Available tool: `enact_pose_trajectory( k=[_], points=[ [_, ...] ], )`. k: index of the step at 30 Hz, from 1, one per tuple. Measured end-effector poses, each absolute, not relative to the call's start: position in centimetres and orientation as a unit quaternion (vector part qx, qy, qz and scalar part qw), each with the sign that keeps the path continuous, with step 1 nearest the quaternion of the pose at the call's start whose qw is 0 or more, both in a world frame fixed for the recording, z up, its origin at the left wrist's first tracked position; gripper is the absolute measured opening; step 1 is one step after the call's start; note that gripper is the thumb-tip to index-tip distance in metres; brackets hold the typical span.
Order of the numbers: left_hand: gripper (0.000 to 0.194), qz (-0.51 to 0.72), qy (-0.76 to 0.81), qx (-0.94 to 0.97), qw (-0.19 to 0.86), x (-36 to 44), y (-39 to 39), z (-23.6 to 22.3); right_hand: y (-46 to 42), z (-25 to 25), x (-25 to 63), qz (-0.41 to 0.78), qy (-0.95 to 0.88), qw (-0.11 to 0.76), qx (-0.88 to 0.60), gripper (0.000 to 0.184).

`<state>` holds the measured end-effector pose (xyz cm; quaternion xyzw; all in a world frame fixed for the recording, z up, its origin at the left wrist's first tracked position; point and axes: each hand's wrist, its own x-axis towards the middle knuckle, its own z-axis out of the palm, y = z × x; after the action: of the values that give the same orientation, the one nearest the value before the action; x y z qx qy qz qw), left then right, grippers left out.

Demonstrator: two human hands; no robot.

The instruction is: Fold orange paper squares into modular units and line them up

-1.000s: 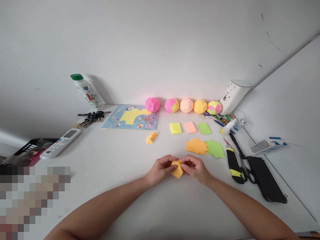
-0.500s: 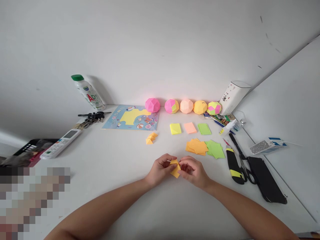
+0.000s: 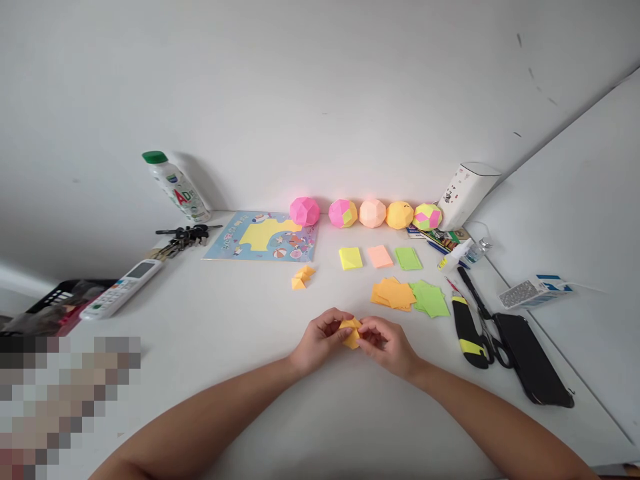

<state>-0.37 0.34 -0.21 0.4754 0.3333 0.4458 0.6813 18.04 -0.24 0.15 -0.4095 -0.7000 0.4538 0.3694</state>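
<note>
The grip of the bare left hand (image 3: 319,341) is pinched on a small folded piece of orange paper (image 3: 353,340), with the thumb lying on top. The bare right hand (image 3: 393,345) pinches the other side of it, with its fingers curled in. So the paper is between the two hands, over the white flat surface (image 3: 240,320), but I can't tell if it touches down. Fingers cover both sides of the paper, so its whole shape is hard to see, and its underside is hidden. The left arm (image 3: 215,413) and the right arm (image 3: 500,410) reach in from the bottom corners, slanting toward each other, and the picture's edge cuts them off. Just past the hands lies a messy pile of flat orange paper sheets (image 3: 393,294), partly tucked against a pile of bright green paper sheets (image 3: 430,298). Big blurry squares hide the bottom left corner, and a black plastic basket (image 3: 50,293) there is partly covered up.
</note>
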Motion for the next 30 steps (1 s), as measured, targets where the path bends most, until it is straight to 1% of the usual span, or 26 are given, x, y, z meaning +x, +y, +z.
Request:
enact_pose_trajectory(
  k=[6,12,23,26,30],
  points=[
    [0.025,0.438,0.359,0.463,0.682,-0.27,0.24,-0.15,-0.64,0.03,17.74,0.393,-0.729,0.367,-0.425,0.008],
    [0.024,0.438,0.359,0.462,0.683,-0.14,0.08,-0.53,-0.80,0.12,17.58,0.360,-0.739,0.372,-0.431,0.006],
    [0.027,0.421,0.364,0.484,0.676,-0.04,-0.02,-0.62,-0.83,-0.36,17.74,0.372,-0.740,0.368,-0.422,0.010],
    [0.025,0.416,0.378,0.515,0.647,0.05,-0.10,-0.80,-0.78,-0.33,17.80,0.371,-0.743,0.363,-0.421,0.013],
    [0.022,0.414,0.412,0.603,0.543,-0.02,-0.18,-1.06,-0.72,-0.20,17.88,0.366,-0.755,0.354,-0.412,0.013]
  ],
)
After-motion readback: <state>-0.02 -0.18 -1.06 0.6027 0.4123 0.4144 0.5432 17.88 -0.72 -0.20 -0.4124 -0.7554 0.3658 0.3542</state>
